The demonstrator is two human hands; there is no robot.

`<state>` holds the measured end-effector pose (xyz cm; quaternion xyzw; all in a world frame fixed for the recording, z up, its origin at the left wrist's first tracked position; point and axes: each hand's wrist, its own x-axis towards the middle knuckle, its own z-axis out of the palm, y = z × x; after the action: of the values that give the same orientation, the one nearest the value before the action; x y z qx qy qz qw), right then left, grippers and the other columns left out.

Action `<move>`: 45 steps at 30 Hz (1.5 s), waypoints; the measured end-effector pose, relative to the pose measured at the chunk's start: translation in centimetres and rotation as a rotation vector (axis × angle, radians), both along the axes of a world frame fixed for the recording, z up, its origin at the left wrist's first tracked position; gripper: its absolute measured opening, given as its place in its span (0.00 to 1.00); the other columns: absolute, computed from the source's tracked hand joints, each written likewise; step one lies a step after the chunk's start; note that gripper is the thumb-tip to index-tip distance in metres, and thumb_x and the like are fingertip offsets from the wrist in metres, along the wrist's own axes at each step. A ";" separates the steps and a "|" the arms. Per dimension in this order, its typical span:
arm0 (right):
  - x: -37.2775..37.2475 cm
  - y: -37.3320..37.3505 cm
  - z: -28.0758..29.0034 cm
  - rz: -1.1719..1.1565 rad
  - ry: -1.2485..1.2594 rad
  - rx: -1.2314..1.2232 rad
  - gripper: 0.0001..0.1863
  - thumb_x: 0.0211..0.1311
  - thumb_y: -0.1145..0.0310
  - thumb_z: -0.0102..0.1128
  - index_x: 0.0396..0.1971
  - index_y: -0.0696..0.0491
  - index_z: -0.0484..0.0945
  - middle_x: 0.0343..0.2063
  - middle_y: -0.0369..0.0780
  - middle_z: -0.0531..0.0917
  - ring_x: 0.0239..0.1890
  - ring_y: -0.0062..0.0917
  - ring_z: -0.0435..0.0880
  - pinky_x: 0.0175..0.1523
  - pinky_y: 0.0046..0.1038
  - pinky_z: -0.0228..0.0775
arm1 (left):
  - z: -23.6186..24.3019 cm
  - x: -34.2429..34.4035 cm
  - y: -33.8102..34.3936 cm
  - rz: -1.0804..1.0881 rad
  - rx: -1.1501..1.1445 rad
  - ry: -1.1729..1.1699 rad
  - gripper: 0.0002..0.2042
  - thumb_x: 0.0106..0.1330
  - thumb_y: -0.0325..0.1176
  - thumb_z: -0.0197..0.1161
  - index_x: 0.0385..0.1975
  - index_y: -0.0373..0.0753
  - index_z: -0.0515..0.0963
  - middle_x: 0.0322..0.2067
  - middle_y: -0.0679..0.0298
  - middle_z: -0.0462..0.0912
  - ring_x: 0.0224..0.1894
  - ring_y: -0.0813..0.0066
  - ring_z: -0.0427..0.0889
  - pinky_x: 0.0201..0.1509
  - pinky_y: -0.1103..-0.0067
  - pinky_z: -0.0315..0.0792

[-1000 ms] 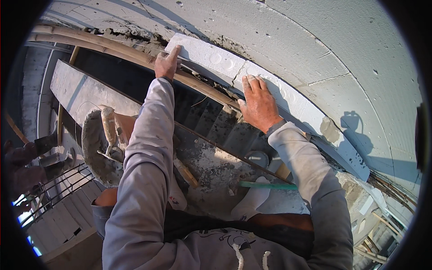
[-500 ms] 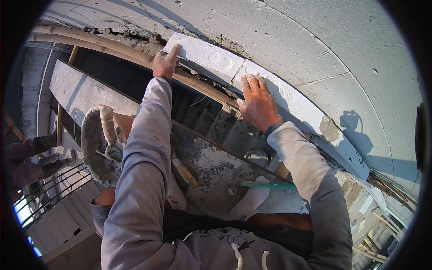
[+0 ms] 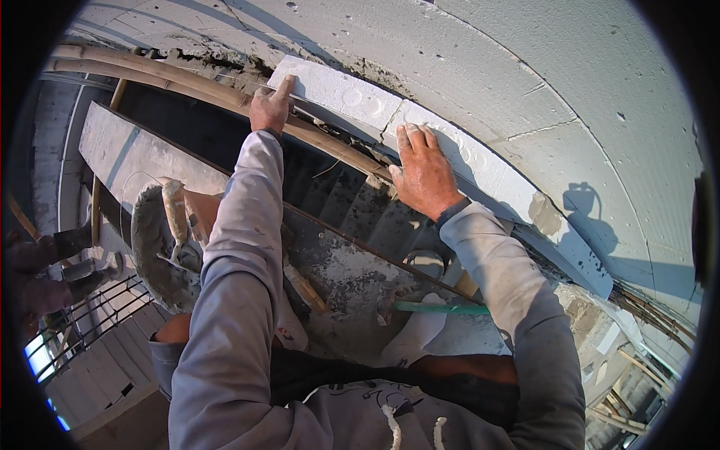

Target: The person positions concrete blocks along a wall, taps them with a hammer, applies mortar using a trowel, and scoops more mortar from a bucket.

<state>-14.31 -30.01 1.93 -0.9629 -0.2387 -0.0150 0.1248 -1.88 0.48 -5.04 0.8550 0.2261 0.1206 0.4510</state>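
Two pale aerated-concrete blocks lie end to end along the foot of a light grey wall (image 3: 495, 82), with a crack-like joint between them. My left hand (image 3: 270, 107) grips the far left end of the left block (image 3: 341, 88), one finger laid along its top and the others curled at its front edge. Over the right block (image 3: 502, 174), near the joint, my right hand (image 3: 427, 171) rests with fingers stretched across the top and the thumb at the front edge. Grey mortar (image 3: 544, 214) is smeared on the right block. The undersides of both blocks are hidden.
Bamboo poles (image 3: 172, 75) run along the wall, above a dark gap. A mortar bucket (image 3: 150, 244) with a wooden-handled trowel (image 3: 176, 214) stands left of my arm. A stained board (image 3: 337, 262) lies below, with a green strip (image 3: 442, 307). Another person's legs (image 3: 64, 262) show far left.
The whole view has shifted slightly to the left. Both hands stay at the same places on the blocks.
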 end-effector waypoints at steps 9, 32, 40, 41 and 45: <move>0.0 0.1 0.0 -0.004 -0.007 -0.032 0.35 0.57 0.62 0.60 0.60 0.66 0.63 0.55 0.50 0.67 0.62 0.43 0.63 0.70 0.39 0.51 | -0.3 0.2 0.3 -0.006 -0.039 0.127 0.42 0.51 0.64 0.64 0.45 0.20 0.75 0.39 0.43 0.83 0.48 0.53 0.81 0.54 0.70 0.70; 0.2 0.6 0.3 0.001 0.032 -0.021 0.37 0.56 0.62 0.62 0.61 0.68 0.61 0.57 0.53 0.66 0.63 0.46 0.61 0.71 0.39 0.49 | -1.2 0.5 1.3 0.011 0.000 0.073 0.41 0.50 0.64 0.65 0.44 0.22 0.76 0.39 0.41 0.82 0.48 0.51 0.80 0.55 0.70 0.70; 0.1 -0.1 0.1 0.012 0.016 0.022 0.37 0.54 0.64 0.63 0.60 0.68 0.61 0.56 0.54 0.66 0.62 0.47 0.62 0.70 0.40 0.50 | -0.1 0.0 -0.3 0.000 -0.062 0.101 0.41 0.51 0.63 0.65 0.43 0.22 0.76 0.41 0.42 0.82 0.48 0.52 0.81 0.54 0.71 0.70; 0.1 -0.2 0.1 0.010 0.019 0.026 0.37 0.54 0.64 0.63 0.60 0.67 0.61 0.56 0.54 0.66 0.62 0.47 0.62 0.70 0.40 0.51 | -0.1 0.0 -0.5 0.001 -0.072 0.098 0.40 0.51 0.63 0.65 0.43 0.22 0.76 0.40 0.43 0.82 0.48 0.53 0.81 0.54 0.71 0.70; 0.2 0.0 0.2 0.019 -0.002 0.036 0.36 0.53 0.65 0.63 0.60 0.67 0.62 0.56 0.54 0.66 0.62 0.47 0.62 0.70 0.40 0.51 | -1.0 0.2 0.0 0.016 -0.031 0.116 0.41 0.52 0.64 0.64 0.45 0.23 0.75 0.41 0.42 0.82 0.49 0.52 0.80 0.55 0.70 0.70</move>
<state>-14.13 -30.02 2.09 -0.9582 -0.2478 -0.0190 0.1420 -1.66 0.47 -6.06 0.8515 0.2605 0.0710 0.4494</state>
